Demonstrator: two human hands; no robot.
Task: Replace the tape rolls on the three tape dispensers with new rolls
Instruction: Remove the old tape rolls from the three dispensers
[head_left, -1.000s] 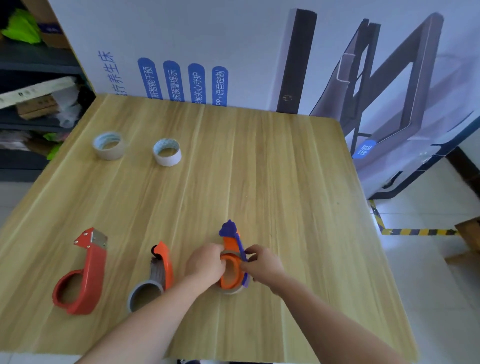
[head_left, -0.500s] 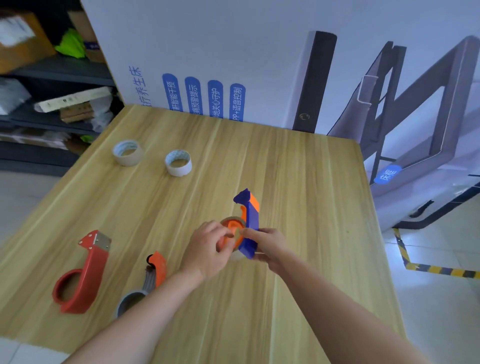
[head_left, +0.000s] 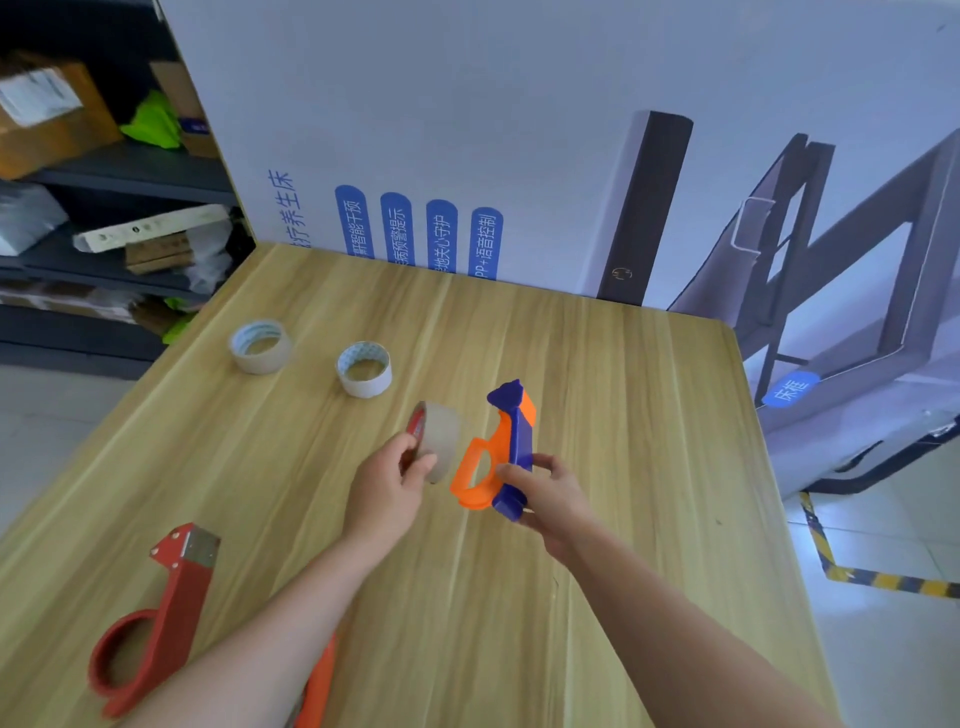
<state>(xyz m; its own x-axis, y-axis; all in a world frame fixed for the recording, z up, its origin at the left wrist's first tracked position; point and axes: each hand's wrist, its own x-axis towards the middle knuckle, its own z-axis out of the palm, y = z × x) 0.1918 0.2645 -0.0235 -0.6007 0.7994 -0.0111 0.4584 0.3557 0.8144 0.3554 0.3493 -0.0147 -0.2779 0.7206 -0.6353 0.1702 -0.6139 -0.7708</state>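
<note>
My L hand (head_left: 387, 491) pinches the near-clear tape roll w/ red core (head_left: 439, 439), just beside the orange-and-blue plastic dispenser (head_left: 511, 447) clamped in my R hand (head_left: 553, 493). Risk: a thin pinch on a slick roll, so it may slip & roll off the wooden table (head_left: 597, 389).

Orange-and-blue dispenser (head_left: 511, 447); red-cored clear roll (head_left: 441, 436); all-red dispenser (head_left: 161, 618); whitish rolls (head_left: 260, 347); pale wood-grain table (head_left: 613, 405)
</note>
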